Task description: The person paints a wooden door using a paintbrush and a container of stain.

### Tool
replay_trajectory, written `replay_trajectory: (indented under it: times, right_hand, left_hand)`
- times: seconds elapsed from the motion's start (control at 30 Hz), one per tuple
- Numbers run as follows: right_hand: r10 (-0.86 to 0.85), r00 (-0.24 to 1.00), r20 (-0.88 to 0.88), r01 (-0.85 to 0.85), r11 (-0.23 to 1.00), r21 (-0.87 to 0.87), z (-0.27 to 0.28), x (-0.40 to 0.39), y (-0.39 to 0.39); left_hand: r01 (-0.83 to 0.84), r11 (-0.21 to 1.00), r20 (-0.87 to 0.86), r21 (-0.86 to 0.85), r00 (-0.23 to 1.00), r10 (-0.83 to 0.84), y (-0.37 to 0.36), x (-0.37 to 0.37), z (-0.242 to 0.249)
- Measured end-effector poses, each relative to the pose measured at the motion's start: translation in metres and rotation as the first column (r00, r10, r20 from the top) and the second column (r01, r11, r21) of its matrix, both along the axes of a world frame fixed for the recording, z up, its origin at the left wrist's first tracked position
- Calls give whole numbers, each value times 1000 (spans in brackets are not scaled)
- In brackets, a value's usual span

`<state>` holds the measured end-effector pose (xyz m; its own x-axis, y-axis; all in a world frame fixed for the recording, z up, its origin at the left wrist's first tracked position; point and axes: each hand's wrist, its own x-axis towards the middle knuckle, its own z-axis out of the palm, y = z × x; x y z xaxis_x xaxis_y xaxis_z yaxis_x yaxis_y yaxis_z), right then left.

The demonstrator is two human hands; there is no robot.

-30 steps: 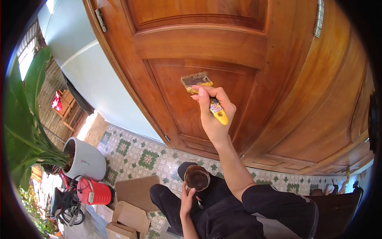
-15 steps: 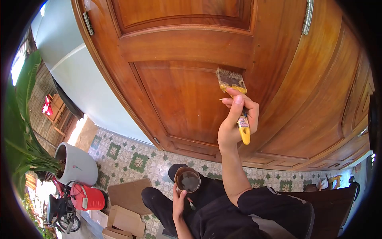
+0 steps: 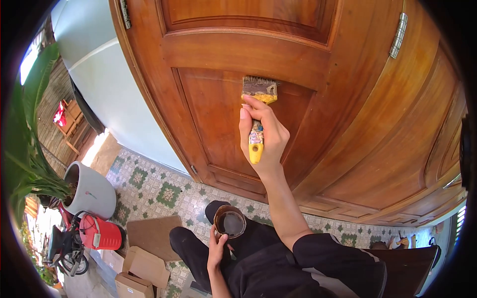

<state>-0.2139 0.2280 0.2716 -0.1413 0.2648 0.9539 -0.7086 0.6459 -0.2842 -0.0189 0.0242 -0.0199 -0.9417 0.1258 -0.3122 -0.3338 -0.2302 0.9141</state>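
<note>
A wide paintbrush (image 3: 259, 90) with a yellow handle is in my right hand (image 3: 266, 131), my fingers closed round its handle. Its bristles point up and meet the upper part of a recessed panel in the brown wooden door (image 3: 218, 119). Lower down, my left hand (image 3: 217, 247) holds a round cup (image 3: 230, 221) by its near side, above my legs. Dark liquid shows inside the cup, and its rim is stained brown.
Patterned floor tiles (image 3: 149, 181) run below the door. To the left stand a grey planter (image 3: 94, 191), a red bucket-like container (image 3: 102, 232) and an open cardboard box (image 3: 134, 285). A dark brown piece of furniture (image 3: 407, 263) is at the lower right.
My right hand and the brush have moved left across the door panel, and the brush is more upright. The cup remains in my left hand. The whole view has shifted slightly.
</note>
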Motion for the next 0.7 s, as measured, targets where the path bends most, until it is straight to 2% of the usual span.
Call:
replay_trajectory:
  times: [0.17, 0.23, 0.33, 0.53, 0.6, 0.7]
  right_hand:
    - [-19, 1000, 12, 19, 1000, 16, 1, -7, -13]
    - [38, 999, -16, -37, 998, 55, 2, -18, -23]
    - [36, 999, -15, -34, 992, 123, 1, -34, -41]
    - [157, 987, 44, -162, 974, 157, 7, -68, -82]
    - [251, 962, 106, -267, 946, 185, 5, -83, -95]
    - [236, 967, 100, -254, 936, 244, 5, -101, -112]
  left_hand:
    - [16, 1000, -21, 1, 1000, -16, -1, 0, -4]
    - [11, 1000, -33, -3, 999, -11, 0, -5, -4]
    - [9, 1000, -26, -1, 1000, -9, 0, -1, -2]
    - [18, 1000, -21, 21, 1000, -18, 0, -3, 3]
    - [17, 1000, -34, 13, 999, -16, 1, -3, 2]
    - [16, 1000, -31, 19, 999, -16, 1, -2, 2]
